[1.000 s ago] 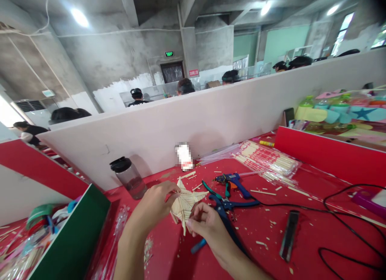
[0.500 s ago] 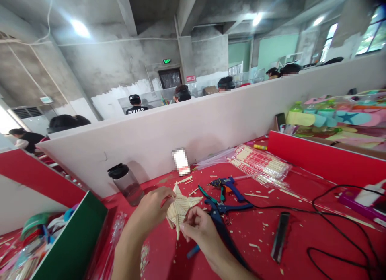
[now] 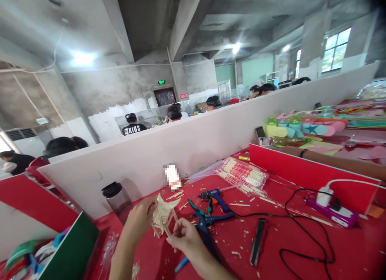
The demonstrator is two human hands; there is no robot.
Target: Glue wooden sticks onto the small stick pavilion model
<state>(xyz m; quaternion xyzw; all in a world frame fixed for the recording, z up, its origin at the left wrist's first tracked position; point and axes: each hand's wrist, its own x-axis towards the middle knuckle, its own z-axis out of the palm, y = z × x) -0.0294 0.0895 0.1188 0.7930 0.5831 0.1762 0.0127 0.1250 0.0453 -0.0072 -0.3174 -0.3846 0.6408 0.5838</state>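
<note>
Between my hands is a small pavilion model (image 3: 163, 212) built of pale wooden sticks, with a pointed, curved roof and thin legs under it. My left hand (image 3: 144, 212) grips the roof's left side, fingers closed. My right hand (image 3: 184, 235) has thumb and fingers pinched together at a front leg of the model; the fingertips partly hide the spot. Just right of my right hand lie blue-handled cutters (image 3: 208, 220). Beyond them are green-handled pliers (image 3: 196, 207) and a blue glue gun (image 3: 219, 199). A blue stick-like object (image 3: 181, 264) lies below my right wrist.
A dark-lidded bottle (image 3: 116, 197) stands left, a blurred phone (image 3: 173, 177) leans on the white partition (image 3: 193, 139). Bagged wooden sticks (image 3: 243, 173), a black utility knife (image 3: 257, 243), a black cable (image 3: 289, 216) and a purple power strip (image 3: 331, 211) lie right. Wood scraps litter the red table.
My view has tilted up and turned right. The pavilion model has been tipped, so its legs now show below the roof. Both hands stay on it.
</note>
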